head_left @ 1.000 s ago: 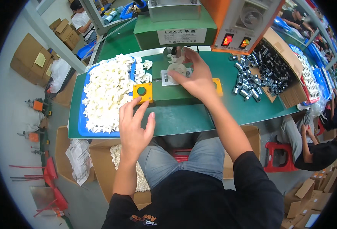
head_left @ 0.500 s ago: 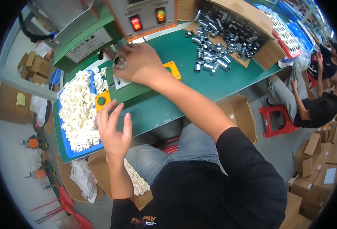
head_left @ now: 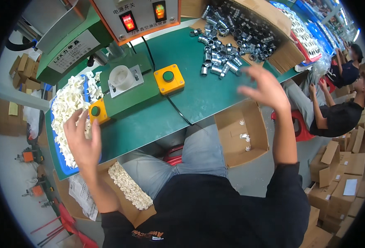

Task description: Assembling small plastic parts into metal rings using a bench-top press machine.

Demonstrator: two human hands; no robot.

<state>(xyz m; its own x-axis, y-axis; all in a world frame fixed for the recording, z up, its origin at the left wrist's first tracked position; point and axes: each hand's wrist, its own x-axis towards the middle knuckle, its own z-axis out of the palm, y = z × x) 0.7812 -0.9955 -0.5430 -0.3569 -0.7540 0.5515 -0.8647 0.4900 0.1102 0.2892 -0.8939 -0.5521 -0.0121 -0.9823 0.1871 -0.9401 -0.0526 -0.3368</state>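
Observation:
My left hand (head_left: 83, 142) is open, fingers spread, beside the left yellow button box (head_left: 101, 116) and the blue tray (head_left: 68, 169) of white plastic parts (head_left: 68, 111). Over the right part of the green table my right hand (head_left: 267, 91) is open and slightly blurred, thumb and fingers apart, just right of the loose shiny metal fittings (head_left: 222, 62). In the middle of the green press base, a whitish round cup-shaped holder (head_left: 121, 77) stands on a metal plate (head_left: 138, 76). A second yellow button box (head_left: 169, 79) sits at its right end.
A control box (head_left: 143, 20) with two lit switches stands at the back. A tipped carton (head_left: 288, 37) holds more fittings. Below the table edge are a carton (head_left: 257, 153) with a few white pieces and another full of white parts (head_left: 128, 186). Two people sit at right.
My right hand has left the press holder and swung right toward the metal fittings, uncovering the holder. My left hand stays open near the left button box. The whole view has shifted slightly.

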